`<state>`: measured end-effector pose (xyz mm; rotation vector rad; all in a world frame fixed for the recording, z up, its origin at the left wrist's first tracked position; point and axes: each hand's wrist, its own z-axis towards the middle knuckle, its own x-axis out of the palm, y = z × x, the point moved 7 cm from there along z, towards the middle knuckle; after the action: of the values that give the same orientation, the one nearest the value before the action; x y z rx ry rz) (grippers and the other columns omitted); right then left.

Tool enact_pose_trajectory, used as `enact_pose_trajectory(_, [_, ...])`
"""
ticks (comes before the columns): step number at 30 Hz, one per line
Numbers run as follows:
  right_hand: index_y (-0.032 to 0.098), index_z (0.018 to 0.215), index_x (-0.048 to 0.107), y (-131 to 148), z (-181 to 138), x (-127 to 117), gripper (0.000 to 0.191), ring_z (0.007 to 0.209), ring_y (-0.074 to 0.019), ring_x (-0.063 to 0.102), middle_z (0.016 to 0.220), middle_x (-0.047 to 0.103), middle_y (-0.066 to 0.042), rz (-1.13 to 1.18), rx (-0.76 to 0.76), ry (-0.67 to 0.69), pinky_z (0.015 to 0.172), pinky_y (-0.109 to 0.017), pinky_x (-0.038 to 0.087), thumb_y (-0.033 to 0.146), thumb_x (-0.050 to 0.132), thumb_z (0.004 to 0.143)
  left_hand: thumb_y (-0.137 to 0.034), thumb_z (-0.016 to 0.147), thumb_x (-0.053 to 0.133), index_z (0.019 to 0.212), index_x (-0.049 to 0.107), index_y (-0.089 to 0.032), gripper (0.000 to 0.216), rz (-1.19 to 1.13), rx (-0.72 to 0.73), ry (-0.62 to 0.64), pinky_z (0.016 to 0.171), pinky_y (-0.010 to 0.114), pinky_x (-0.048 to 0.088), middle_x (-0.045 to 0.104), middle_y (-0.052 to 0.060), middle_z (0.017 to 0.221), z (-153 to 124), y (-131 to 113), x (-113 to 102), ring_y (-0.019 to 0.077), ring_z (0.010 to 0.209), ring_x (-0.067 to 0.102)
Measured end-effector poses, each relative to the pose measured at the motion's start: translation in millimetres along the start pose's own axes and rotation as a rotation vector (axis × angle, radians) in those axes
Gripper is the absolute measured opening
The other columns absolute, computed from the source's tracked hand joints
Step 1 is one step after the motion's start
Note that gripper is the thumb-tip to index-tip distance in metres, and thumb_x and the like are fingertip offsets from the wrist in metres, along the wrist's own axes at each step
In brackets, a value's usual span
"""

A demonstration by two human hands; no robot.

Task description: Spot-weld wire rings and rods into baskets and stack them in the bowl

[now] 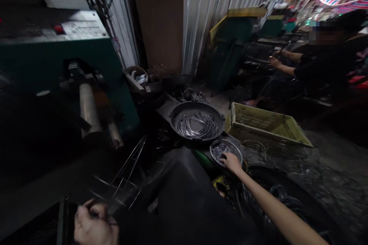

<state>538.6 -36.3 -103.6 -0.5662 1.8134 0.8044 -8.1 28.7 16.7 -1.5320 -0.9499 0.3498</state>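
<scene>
The person's left hand (pixel 94 227) lies nearest, cut off by the bottom edge at lower left. Its fingers curl together, pinching the ends of a long bent silver wire frame (pixel 123 176) that fans up and to the right, too blurred for its exact shape to be made out. Just right of it, a dark matte hump (pixel 186 199) fills the lower middle; what it is cannot be told in the gloom. The bare right arm (pixel 276 206) stretches in from the lower right corner, angling up to the right hand (pixel 232 162) at the rim of a small round steel dish (pixel 211 153) heaped with short bent metal pieces (pixel 221 151). Its fingers curve down onto the pieces, their tips hidden, so whether they pinch anything cannot be told. Beyond the dish, a wide black wok-shaped pan (pixel 184 104) holds loops of silver wire (pixel 197 125). To the right, a yellow-green plastic crate (pixel 267 126) sits on a dark speckled floor (pixel 330 176), with open floor beyond. At upper left looms a dark green machine (pixel 57 65) with a steel roller (pixel 89 111), mostly in shadow. At upper right, a seated co-worker in black (pixel 322 65) extends both forearms toward another machine, the hands small and dim.
</scene>
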Motion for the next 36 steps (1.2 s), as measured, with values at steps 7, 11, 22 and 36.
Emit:
enact_pose_trajectory(7, [0.010,0.112,0.062,-18,0,-28,0.036,0.104,-0.0309,0.059,0.112,0.063,-0.020,0.123,0.091,-0.187,0.087,-0.040,0.044,0.029,0.041,0.088,-0.041,0.077,0.053,0.079,0.052,-0.018,0.023,0.022,0.093,-0.037,0.035,0.016,0.018,0.029,-0.011,0.040,2,-3,-2,0.0058,0.034,0.024])
enact_pose_trajectory(11, [0.018,0.081,0.064,15,-9,-39,0.013,0.079,-0.0303,0.063,0.086,0.065,-0.021,0.497,0.126,-0.293,0.071,-0.042,0.046,0.030,0.058,0.078,-0.049,0.079,0.053,0.080,0.051,-0.018,0.031,0.000,0.102,-0.029,0.035,0.016,0.013,0.026,-0.012,0.042,5,-2,-5,0.0030,0.033,0.020])
enact_pose_trajectory(22, [0.011,0.068,0.068,341,-139,-2,0.036,0.058,-0.0130,0.061,0.064,0.065,-0.005,1.289,-0.297,0.546,0.048,-0.019,0.048,0.037,0.085,0.052,-0.056,0.081,0.055,0.083,0.054,-0.017,0.039,-0.087,0.102,-0.024,0.037,0.016,0.011,0.022,-0.012,0.043,23,3,-20,0.0019,0.036,0.015])
enact_pose_trajectory(36, [0.013,0.070,0.066,393,-158,2,0.030,0.063,-0.0116,0.062,0.070,0.064,-0.002,1.478,-0.142,0.769,0.045,-0.015,0.043,0.021,0.086,0.049,-0.061,0.076,0.058,0.081,0.057,-0.014,0.047,-0.031,0.082,0.037,0.040,0.015,0.016,0.025,-0.011,0.042,54,8,-18,0.0025,0.036,0.024])
